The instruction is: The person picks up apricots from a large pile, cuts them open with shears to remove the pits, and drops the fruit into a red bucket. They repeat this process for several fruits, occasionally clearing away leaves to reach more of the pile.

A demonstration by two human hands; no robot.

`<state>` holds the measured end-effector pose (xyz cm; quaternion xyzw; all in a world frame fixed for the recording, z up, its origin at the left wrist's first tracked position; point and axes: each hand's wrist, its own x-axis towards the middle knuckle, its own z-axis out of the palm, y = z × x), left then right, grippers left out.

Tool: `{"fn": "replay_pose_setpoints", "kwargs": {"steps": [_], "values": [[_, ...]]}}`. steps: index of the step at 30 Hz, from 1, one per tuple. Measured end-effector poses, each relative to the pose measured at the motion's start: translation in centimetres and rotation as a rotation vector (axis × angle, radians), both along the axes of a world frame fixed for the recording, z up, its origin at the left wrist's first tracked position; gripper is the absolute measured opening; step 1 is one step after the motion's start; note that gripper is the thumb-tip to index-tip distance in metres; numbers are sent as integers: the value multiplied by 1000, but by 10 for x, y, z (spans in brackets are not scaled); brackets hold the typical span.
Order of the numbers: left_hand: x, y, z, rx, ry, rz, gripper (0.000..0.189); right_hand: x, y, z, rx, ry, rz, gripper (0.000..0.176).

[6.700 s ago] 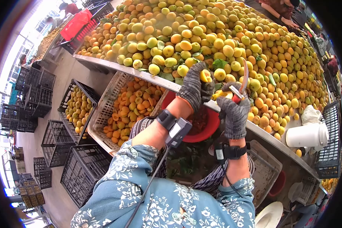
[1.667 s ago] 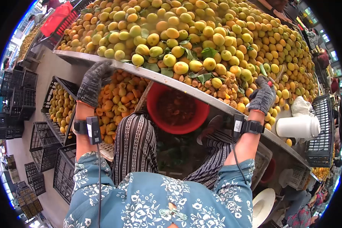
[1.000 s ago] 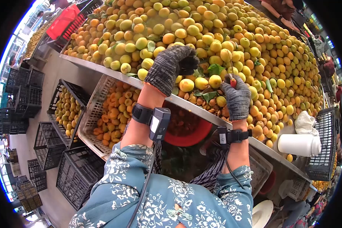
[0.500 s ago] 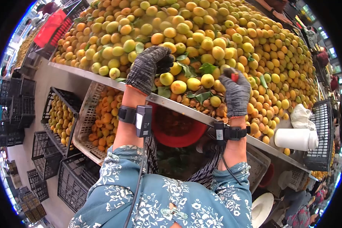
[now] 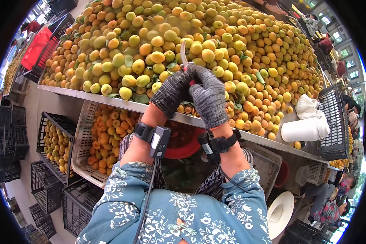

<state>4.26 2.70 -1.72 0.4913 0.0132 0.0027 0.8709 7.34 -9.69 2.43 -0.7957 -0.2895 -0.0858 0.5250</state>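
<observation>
In the head view both my gloved hands meet above the near edge of a metal table (image 5: 89,96), in front of a heap of yellow-orange apricots (image 5: 157,57). My right hand (image 5: 209,95) is closed around the red handle of a small knife. The curved knife blade (image 5: 183,55) points up and away from me. My left hand (image 5: 170,92) is curled against the right one. Its fingertips are hidden, so whatever it may hold does not show. Several green leaves (image 5: 172,65) lie among the apricots near the hands.
Below the table edge are a pale crate (image 5: 80,152) of split apricots and a red basin (image 5: 183,153). Black crates (image 5: 83,199) stand at left. A white jar (image 5: 301,130), a white bag (image 5: 309,108) and a black crate (image 5: 338,140) lie at right.
My hands were apart and have come together over the table edge. The right hand moved left with the knife, whose blade now shows. The view has shifted slightly.
</observation>
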Motion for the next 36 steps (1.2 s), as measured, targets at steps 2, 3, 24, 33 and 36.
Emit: {"fn": "replay_pose_setpoints", "kwargs": {"steps": [2,3,24,33,36], "values": [[-1,2,7,-58,3,23,31,-2,-7,2,116,158,76,35],[-3,0,10,-58,1,24,31,-1,-14,3,233,319,153,34],[-3,23,9,-193,192,312,22,96,-125,-43,-197,167,-85,40],[5,38,-15,42,4,324,25,-25,-250,-2,1072,987,350,58],[9,43,-11,-145,155,279,27,-85,-319,-23,1107,942,116,57]]}}
